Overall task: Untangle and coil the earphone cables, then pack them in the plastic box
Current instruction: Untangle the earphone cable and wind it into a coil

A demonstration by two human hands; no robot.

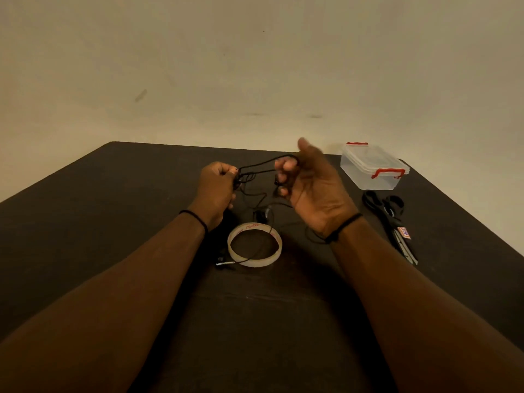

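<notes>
Head view is showing both hands raised over a dark table [113, 211], working a black earphone cable [259, 168]. Left hand [215, 188] is curling its fingers tight round a bunch of cable loops, pinching them at the thumb. Right hand [309, 188] is sitting palm-up, fingers half curled, with the cable looping over its fingers and an earbud end hanging by the fingertips. Two strands are stretching between the hands; more cable is trailing down to the table, running across a roll of clear tape [254, 245] lying flat just below the hands. Red print is showing on the tape core, too blurred to read. Cable plug end [224, 262] is lying beside the tape's left edge. Plastic box [373, 167], clear with red clips and lid on, is sitting at far right. Black scissors [392, 222] are lying just in front of it, carrying a small red-and-white label, unreadable.
</notes>
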